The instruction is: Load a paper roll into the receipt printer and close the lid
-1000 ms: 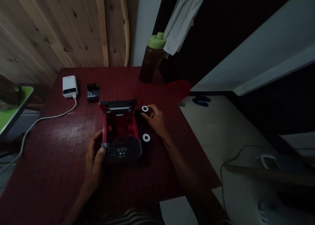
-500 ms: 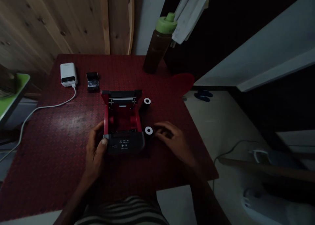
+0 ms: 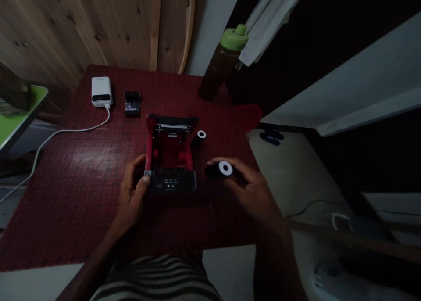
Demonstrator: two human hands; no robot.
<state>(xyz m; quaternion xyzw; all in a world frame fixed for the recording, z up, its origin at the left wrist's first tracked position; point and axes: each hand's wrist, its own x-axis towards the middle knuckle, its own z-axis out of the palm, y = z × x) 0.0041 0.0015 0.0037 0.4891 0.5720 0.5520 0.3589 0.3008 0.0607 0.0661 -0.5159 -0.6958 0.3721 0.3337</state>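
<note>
A small red and black label printer stands on the table with its lid raised and its red inner bay bare. My left hand grips the printer's left front corner, thumb on the black front panel. Off to the printer's right, my right hand holds a black roll with a white end between thumb and fingers, lifted above the tabletop. A second black roll with a white end rests beside the raised lid, on the right.
The red patterned table carries a white power bank with a white cable, a small black ribbon piece and a brown bottle with a green cap. A red rounded chair part shows past the table's right edge.
My right hand has taken hold of the nearer roll, lifted it and moved it rightward from the printer. My left hand stays on the printer. The view has shifted slightly.
</note>
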